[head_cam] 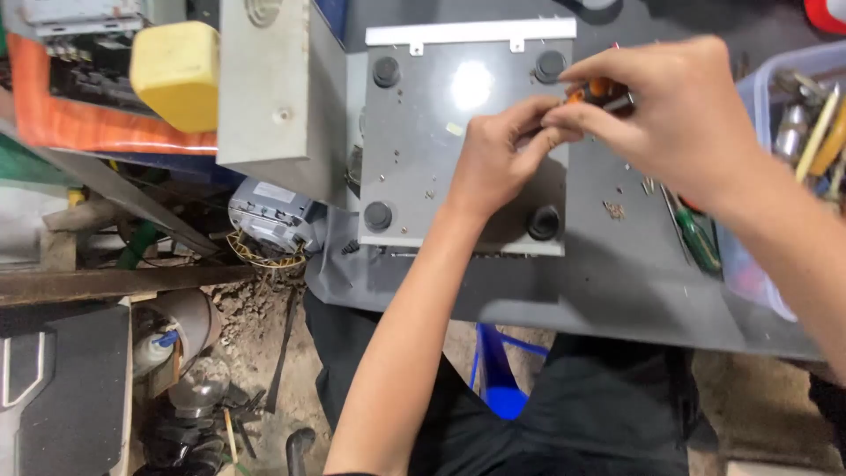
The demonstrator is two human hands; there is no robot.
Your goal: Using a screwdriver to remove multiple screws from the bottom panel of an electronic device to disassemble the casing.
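Head view: orange-handled screwdriver (592, 91), light, stiff, pinched at grip by both hands, left hand (498, 159), right hand (679, 110), over grey metal chassis (423, 132), rigid, near worktop's (617, 291) far edge.

Grey worktable (617, 291) over a dirt floor (256, 344) strewn with scrap. Yellow plastic container (176, 75) on cluttered shelving, left. Overhead light glares on metal.

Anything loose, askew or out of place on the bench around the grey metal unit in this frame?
Small loose bits, probably screws, lie scattered on the grey bench right of the metal unit, around. A green-handled screwdriver lies at an angle beside the plastic bin. Both hands, left and right, grip an orange-handled screwdriver. Nothing looks damaged.
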